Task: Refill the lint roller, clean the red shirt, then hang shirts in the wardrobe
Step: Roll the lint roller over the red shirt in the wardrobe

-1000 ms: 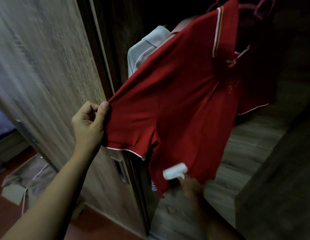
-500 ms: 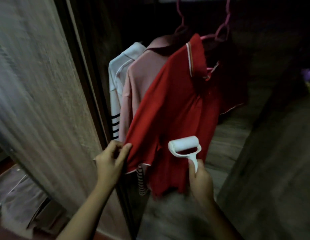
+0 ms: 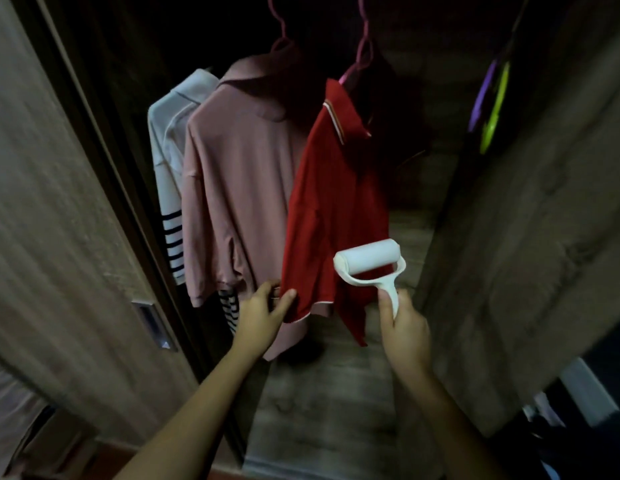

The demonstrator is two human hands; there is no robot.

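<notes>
A: What shows of the person?
B: Two arms only. The left forearm [image 3: 197, 403] and the right forearm [image 3: 450, 420] are bare from the lower edge of the view up to the wrists.
A: And the hands?
B: The left hand [image 3: 263, 313] and the right hand [image 3: 407, 327] are bare too, slim-fingered. The dim light blurs the nails and any finer detail.

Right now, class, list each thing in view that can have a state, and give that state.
red shirt: hanging from a pink hanger, sleeve pinched by left hand
lint roller: upright, handle gripped by right hand
pink shirt: hanging
striped white shirt: hanging
wardrobe door: open
</notes>
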